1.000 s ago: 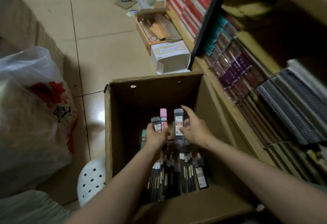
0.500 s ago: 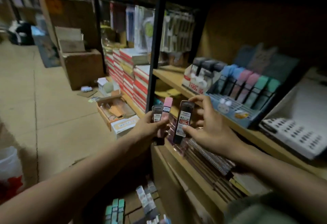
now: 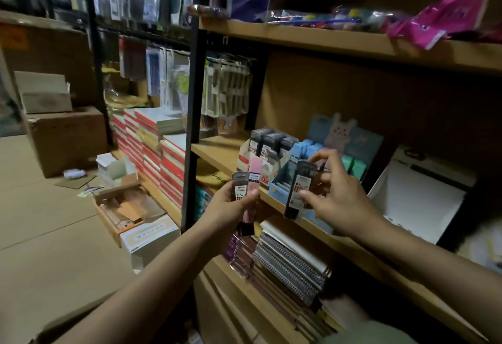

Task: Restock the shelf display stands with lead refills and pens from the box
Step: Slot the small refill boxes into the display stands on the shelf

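Restocking in progress at the shelf (image 3: 217, 150). The left hand (image 3: 231, 205) grips two lead refill cases, one dark (image 3: 240, 187) and one pink (image 3: 254, 172), held upright just off the shelf's front edge. The right hand (image 3: 334, 197) pinches a third dark refill case (image 3: 298, 186) in front of the blue display stand (image 3: 285, 180), which sits at that front edge beside the white display stand (image 3: 254, 153). Both stands already hold refills; none of the three cases is yet placed, and no pens show. Compared with half a second earlier, both hands have risen closer to the stands, and the box has dropped out of view.
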The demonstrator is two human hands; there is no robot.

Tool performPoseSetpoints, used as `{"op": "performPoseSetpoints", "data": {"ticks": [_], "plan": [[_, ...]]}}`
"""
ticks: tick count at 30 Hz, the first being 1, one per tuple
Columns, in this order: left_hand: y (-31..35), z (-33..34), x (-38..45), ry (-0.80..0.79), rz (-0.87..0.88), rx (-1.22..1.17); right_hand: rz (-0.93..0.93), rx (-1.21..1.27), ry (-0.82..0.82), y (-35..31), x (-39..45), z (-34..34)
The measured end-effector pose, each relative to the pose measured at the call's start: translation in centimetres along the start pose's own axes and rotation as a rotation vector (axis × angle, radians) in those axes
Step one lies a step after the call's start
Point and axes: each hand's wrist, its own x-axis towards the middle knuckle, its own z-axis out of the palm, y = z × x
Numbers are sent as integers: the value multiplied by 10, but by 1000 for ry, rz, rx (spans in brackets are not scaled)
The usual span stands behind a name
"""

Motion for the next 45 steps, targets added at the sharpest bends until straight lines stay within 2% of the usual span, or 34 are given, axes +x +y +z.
{"op": "performPoseSetpoints", "data": {"ticks": [6,10,15,22,30,38,45], "plan": [[21,-13,24,46,10,-13,50,87,215,0,74,-13],[17,-21,33,74,1,-31,25,10,276,-2,111,8],[7,-25,41,107,-22,-28,77,-155,223,4,136,30],[-2,-22,43,91,-59,-25,154,-280,239,21,152,17],[-3,-18,40,90,-83,-60,150,-664,147,24,152,30],[1,-22,40,114,-85,-93,80,-932,58,23,153,40],[3,-23,41,133,-87,-85,100,-948,9,19,158,42]]}}
